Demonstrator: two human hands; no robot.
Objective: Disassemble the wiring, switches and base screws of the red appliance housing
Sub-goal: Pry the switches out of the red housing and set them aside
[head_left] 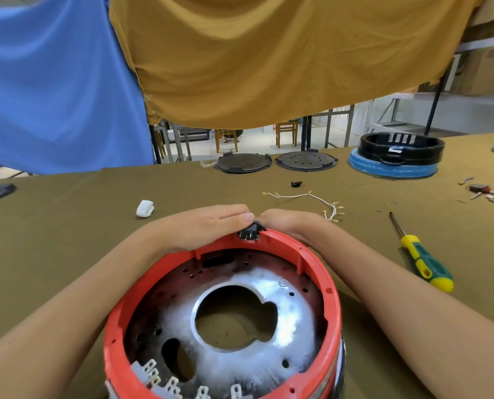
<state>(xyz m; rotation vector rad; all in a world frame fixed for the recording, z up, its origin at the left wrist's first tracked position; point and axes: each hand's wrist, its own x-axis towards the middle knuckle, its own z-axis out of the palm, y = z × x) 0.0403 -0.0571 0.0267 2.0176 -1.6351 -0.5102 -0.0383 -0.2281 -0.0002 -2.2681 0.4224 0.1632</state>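
Olive cloth-covered worktop (67,226) carries the round red plastic appliance housing (330,300), open side up, nearest the camera. Left hand (211,223) and right hand (289,223) meet at its far rim, both grips pressed on the small black plastic socket (249,231) seated there (fingertips partly hidden). Yellow-green handled screwdriver (421,260) lies right; white wire harness (320,201) beyond.

Blue cloth (52,82) and mustard cloth (268,53) hang above the olive-covered table (67,226), wooden chairs (287,132) standing on pale floor (257,139) beyond.
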